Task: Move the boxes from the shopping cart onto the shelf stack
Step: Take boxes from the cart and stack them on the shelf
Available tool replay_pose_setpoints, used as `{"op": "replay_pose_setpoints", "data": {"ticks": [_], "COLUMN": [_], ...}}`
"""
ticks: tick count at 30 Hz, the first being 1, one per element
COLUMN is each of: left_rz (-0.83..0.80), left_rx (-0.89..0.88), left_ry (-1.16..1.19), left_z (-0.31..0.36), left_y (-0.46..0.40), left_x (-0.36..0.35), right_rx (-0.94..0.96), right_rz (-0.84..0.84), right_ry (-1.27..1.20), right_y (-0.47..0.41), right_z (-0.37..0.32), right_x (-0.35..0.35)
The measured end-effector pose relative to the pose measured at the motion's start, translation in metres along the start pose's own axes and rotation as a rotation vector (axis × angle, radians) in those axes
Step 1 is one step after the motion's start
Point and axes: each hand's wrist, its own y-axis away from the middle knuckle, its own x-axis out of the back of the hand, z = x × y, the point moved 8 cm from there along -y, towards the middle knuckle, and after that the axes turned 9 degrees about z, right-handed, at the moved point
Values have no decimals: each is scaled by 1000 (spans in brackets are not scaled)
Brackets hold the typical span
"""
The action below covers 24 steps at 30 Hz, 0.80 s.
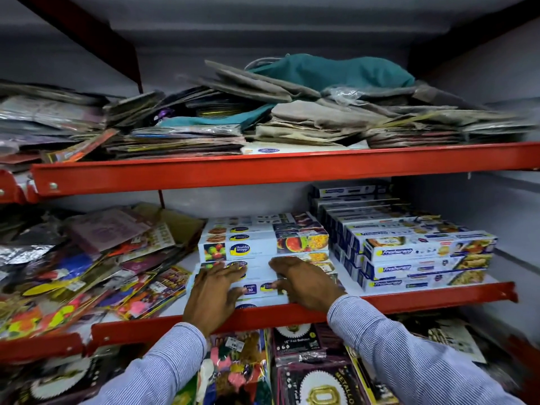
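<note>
A stack of white food-wrap boxes (pixel 264 248) with fruit pictures stands on the middle red shelf (pixel 409 299). In front of it lie lower boxes (pixel 257 289) of the same kind, at the shelf's front edge. My left hand (pixel 214 290) lies flat on top of these front boxes with its fingers spread and its thumb on the front face. My right hand (pixel 304 283) rests beside it in the same way, fingers reaching to the foot of the taller stack. Neither hand is closed around a box. The shopping cart is out of view.
Blue-and-white Freshwrapp boxes (pixel 420 252) are stacked in steps to the right. Loose colourful party packs (pixel 96 270) are piled to the left. The upper shelf (pixel 263 168) holds flat packets and cloth bags. Balloon packs (pixel 301 340) hang below.
</note>
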Motion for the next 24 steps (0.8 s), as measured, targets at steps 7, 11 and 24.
{"op": "replay_pose_setpoints", "data": {"ticks": [7, 11, 24], "left_rz": [-5, -29, -61], "left_rx": [10, 22, -8], "left_ry": [-6, 28, -95], "left_z": [5, 5, 12], "left_y": [1, 0, 5], "left_x": [-2, -4, -9], "right_rx": [-2, -8, 16], "right_rz": [-23, -16, -45], "right_ry": [36, 38, 97], "right_y": [0, 2, 15], "right_z": [7, 9, 5], "right_x": [-1, 0, -4]}}
